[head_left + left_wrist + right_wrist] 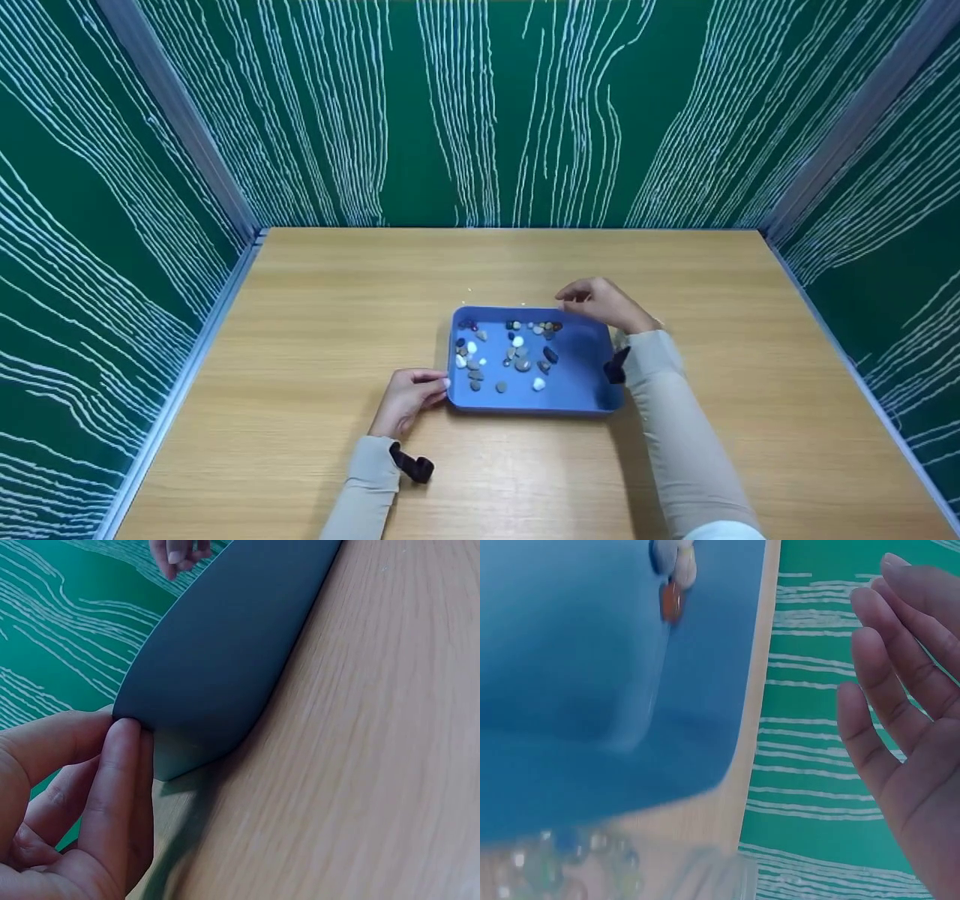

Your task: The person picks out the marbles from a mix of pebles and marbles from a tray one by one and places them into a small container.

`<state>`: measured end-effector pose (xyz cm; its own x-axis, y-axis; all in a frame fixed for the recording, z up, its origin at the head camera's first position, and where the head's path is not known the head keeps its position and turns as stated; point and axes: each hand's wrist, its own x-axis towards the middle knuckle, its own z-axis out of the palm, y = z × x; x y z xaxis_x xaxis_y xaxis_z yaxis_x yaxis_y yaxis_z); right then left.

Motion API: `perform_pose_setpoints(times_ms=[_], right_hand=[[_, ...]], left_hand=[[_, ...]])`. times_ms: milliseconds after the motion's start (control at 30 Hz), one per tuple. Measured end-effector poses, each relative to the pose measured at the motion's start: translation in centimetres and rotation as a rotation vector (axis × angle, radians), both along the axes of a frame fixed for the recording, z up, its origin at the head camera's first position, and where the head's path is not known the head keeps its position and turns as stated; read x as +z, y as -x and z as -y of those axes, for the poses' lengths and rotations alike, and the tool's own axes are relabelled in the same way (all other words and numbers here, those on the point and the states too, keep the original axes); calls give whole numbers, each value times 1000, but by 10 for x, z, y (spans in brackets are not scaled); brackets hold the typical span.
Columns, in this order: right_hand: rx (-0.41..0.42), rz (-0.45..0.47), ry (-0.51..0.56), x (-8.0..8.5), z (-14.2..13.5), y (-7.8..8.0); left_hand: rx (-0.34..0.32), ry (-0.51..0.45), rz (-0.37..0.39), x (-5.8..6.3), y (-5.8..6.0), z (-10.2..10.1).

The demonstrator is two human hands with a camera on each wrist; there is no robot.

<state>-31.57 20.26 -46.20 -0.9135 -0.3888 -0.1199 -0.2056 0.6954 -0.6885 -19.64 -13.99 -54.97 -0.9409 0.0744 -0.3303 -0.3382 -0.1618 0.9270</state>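
A blue tray (pixel 577 401) with shallow walls lies on the wooden table, with several small stones (pixel 523 364) in white, grey, brown and dark tones spread over its left and middle parts. My left hand (pixel 409 397) pinches the tray's left edge between thumb and fingers; the left wrist view has the fingertips at the rim, next to the tray's outer wall (pixel 225 652). Over the tray's far right edge hovers my right hand (pixel 600 300). Its fingers (pixel 881 675) are loosely bent with nothing between them in the right wrist view.
A clear container (pixel 705 874) with glassy pieces in it stands beside the tray's right end, mostly behind my right wrist in the head view. Tiny white bits (pixel 469 290) lie on the table (pixel 345 300) beyond the tray. Green walls (pixel 675 75) with white lines enclose the table.
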Motion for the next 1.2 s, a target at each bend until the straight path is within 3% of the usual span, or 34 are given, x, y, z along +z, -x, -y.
perform_pose_setpoints(times_ms=[400,667,967,1200], right_hand=[[42,79,52,-7,38,7],[66,151,44,-11,61,9],[144,93,-31,-19,84,14],[160,130,-49,-24,102,18]], left_hand=[[6,11,31,6,0,-1],[-4,10,11,3,0,0],[-9,-4,0,0,1,0],[-8,4,7,1,1,0]])
